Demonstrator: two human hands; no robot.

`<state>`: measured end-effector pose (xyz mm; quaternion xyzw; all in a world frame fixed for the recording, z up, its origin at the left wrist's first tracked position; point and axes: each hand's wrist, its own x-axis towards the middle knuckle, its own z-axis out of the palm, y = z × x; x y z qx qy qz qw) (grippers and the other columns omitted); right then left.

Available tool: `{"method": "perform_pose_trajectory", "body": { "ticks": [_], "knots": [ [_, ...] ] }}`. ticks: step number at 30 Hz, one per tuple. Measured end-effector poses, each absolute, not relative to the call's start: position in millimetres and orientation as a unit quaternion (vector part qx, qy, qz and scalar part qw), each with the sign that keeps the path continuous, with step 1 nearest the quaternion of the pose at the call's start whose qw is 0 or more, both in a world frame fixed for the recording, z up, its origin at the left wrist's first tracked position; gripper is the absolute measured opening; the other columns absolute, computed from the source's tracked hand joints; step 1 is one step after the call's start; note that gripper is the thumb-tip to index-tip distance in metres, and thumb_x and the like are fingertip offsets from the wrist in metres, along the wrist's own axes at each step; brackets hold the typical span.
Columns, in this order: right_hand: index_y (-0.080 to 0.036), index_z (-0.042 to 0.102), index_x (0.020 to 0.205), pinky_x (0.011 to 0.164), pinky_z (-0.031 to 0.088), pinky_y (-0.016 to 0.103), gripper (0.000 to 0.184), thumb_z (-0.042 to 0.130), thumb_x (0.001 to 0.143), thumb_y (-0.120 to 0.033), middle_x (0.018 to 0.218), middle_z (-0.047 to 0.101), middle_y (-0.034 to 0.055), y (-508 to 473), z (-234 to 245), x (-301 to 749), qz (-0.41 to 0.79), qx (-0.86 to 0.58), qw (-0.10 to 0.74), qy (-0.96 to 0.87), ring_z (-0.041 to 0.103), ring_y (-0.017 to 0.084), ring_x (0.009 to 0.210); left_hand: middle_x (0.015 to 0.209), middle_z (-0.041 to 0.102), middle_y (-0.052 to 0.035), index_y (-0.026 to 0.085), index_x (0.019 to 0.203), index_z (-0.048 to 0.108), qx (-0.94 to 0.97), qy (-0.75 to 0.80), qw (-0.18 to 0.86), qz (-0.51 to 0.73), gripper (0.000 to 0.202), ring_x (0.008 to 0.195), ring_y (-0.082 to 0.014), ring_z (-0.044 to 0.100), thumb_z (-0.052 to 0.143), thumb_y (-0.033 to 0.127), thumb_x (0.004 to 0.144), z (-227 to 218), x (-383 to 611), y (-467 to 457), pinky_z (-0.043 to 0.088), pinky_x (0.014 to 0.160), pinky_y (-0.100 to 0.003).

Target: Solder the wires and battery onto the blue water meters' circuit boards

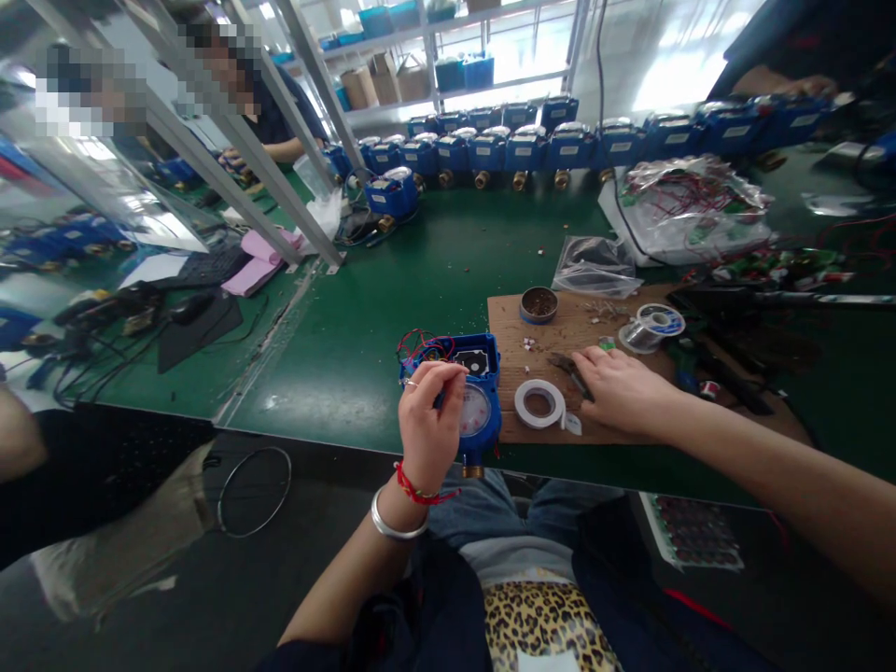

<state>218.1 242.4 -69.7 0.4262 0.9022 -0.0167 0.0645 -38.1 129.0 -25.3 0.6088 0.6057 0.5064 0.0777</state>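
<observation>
A blue water meter [474,392] with a round dial lies at the near edge of the green bench [392,308], red wires [418,343] curling out at its top left. My left hand [428,425] rests over the meter's left side, fingers curled and pinched at the wires. My right hand [616,387] lies on the brown wooden board [560,327], fingers closing on dark pliers [568,369]. A white tape roll [539,403] sits between the meter and that hand.
On the board stand a small round tin [539,304] and a solder spool [651,327]. Plastic bags of wired parts [690,205] lie behind. A row of blue meters [560,145] lines the far edge. Other people work at the left and far right.
</observation>
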Motion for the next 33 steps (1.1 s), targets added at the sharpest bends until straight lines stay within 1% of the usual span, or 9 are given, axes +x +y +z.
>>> {"method": "perform_pose_trajectory", "body": {
  "ticks": [3,6,8,11,14,17,20,26,33],
  "knots": [
    [-0.003,0.057,0.124,0.091,0.045,0.045,0.052,0.05,0.078,-0.028,0.118,0.06,0.024,251,-69,215,-0.027,0.455,0.059,0.888,0.059,0.035,0.106,0.089,0.066,-0.0026,0.019,0.091,0.064,0.606,0.611,0.085,0.502,0.012,0.086,-0.0136,0.059,0.053,0.022,0.094,-24,-38,128,0.045,0.08,-0.028],
    [-0.006,0.062,0.115,0.092,0.046,0.042,0.043,0.042,0.083,-0.027,0.11,0.064,0.0205,264,-57,213,-0.061,0.486,0.009,0.872,0.06,0.031,0.103,0.086,0.065,-0.0026,0.019,0.091,0.064,0.601,0.618,0.092,0.498,0.013,0.081,-0.0138,0.059,0.052,0.024,0.094,-22,-39,128,0.045,0.076,-0.028],
    [-0.01,0.062,0.117,0.095,0.045,0.041,0.043,0.041,0.084,-0.028,0.113,0.063,0.0177,267,-41,211,-0.075,0.483,-0.054,0.871,0.059,0.03,0.107,0.084,0.065,-0.0024,0.019,0.09,0.065,0.597,0.623,0.098,0.495,0.014,0.077,-0.0138,0.058,0.052,0.025,0.093,-21,-39,129,0.045,0.073,-0.028],
    [-0.017,0.055,0.127,0.101,0.043,0.044,0.046,0.045,0.084,-0.029,0.122,0.059,0.0137,256,-12,198,-0.102,0.419,-0.144,0.891,0.055,0.031,0.115,0.081,0.066,-0.0018,0.02,0.091,0.066,0.59,0.632,0.11,0.491,0.014,0.073,-0.0135,0.058,0.053,0.025,0.093,-19,-40,130,0.045,0.071,-0.028],
    [-0.021,0.052,0.126,0.102,0.043,0.044,0.04,0.045,0.088,-0.031,0.125,0.059,0.0112,235,8,175,-0.132,0.343,-0.181,0.912,0.055,0.029,0.117,0.082,0.068,-0.0019,0.021,0.092,0.067,0.583,0.637,0.123,0.489,0.014,0.072,-0.0139,0.059,0.054,0.027,0.093,-19,-40,130,0.046,0.071,-0.028],
    [-0.021,0.054,0.117,0.095,0.047,0.039,0.029,0.044,0.092,-0.032,0.116,0.064,0.0094,217,11,150,-0.145,0.307,-0.17,0.925,0.06,0.025,0.108,0.084,0.068,-0.0021,0.021,0.091,0.067,0.581,0.638,0.123,0.49,0.015,0.074,-0.0145,0.06,0.054,0.028,0.093,-20,-39,131,0.046,0.071,-0.028],
    [-0.02,0.056,0.111,0.086,0.048,0.036,0.023,0.045,0.092,-0.029,0.106,0.067,0.0083,210,6,133,-0.133,0.319,-0.149,0.926,0.063,0.024,0.097,0.084,0.068,-0.0024,0.02,0.09,0.067,0.577,0.639,0.116,0.495,0.015,0.076,-0.0151,0.061,0.055,0.028,0.093,-21,-39,131,0.046,0.073,-0.029],
    [-0.021,0.058,0.106,0.079,0.047,0.034,0.019,0.048,0.091,-0.028,0.099,0.069,0.0061,206,7,127,-0.124,0.346,-0.133,0.921,0.065,0.024,0.09,0.086,0.069,-0.0033,0.02,0.092,0.067,0.569,0.645,0.119,0.496,0.015,0.083,-0.017,0.062,0.054,0.029,0.093,-24,-40,130,0.046,0.076,-0.03],
    [-0.02,0.059,0.096,0.072,0.043,0.031,0.013,0.049,0.089,-0.024,0.09,0.069,0.0046,203,5,125,-0.137,0.35,-0.135,0.917,0.064,0.021,0.081,0.084,0.068,-0.0034,0.019,0.09,0.066,0.562,0.647,0.136,0.498,0.018,0.081,-0.0169,0.061,0.053,0.031,0.094,-24,-40,129,0.045,0.075,-0.03]
  ]
}}
